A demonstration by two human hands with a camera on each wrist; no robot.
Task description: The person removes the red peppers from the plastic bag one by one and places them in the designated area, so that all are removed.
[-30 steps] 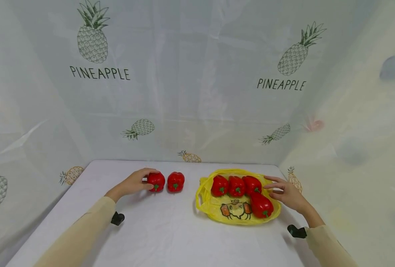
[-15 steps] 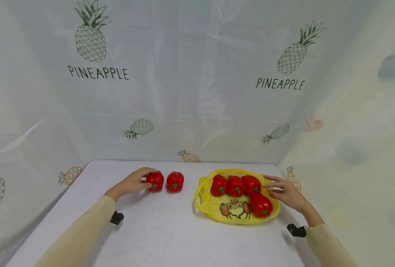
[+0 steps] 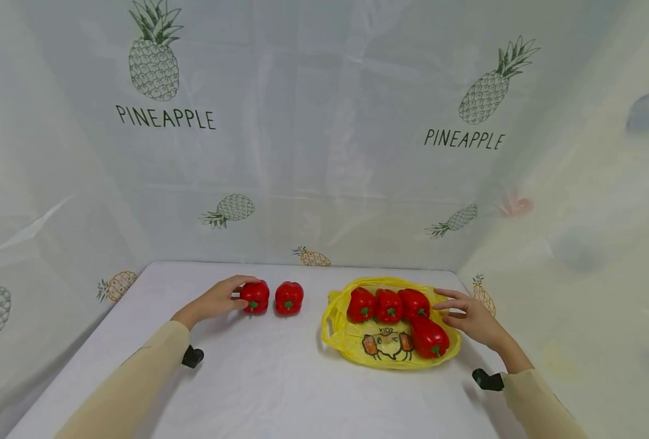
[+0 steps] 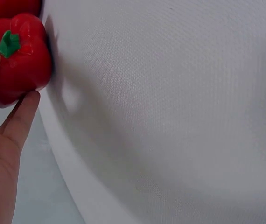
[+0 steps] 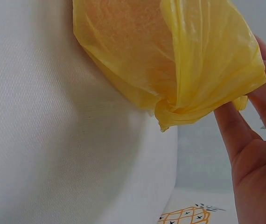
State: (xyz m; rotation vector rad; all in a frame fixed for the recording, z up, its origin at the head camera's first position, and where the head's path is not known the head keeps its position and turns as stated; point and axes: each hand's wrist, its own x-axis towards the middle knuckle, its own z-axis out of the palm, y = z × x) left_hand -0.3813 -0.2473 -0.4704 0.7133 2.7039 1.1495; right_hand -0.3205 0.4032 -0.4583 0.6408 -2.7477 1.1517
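Nearest, on the person's side of the yellow bag (image 3: 350,349), two beige sleeves come in: the left sleeve (image 3: 124,381) well to the left of the bag, the right sleeve (image 3: 540,402) to the right of it. A black piece sits at each wrist. The white tabletop (image 3: 258,390) stretches out in front of the bag and to both sides of it. The bag lies spread flat, a cartoon face (image 3: 388,346) and lettering printed on its nearer part, a handle loop at its left end. In the bag's right part, behind the print, lies a red pepper (image 3: 430,338), stem towards the person. The right hand (image 3: 476,324) is at the bag's right edge, fingers spread and fairly straight, touching the plastic. Along the bag's far part three more peppers (image 3: 388,306) stand side by side. Well to the left of the bag, the left hand (image 3: 216,302) grips a glossy pepper (image 3: 256,297) between thumb and fingers; another pepper (image 3: 289,298) stands between that one and the bag, just beside the held one. Beyond the bag hangs a pale sheet (image 3: 313,152) printed with pineapples.
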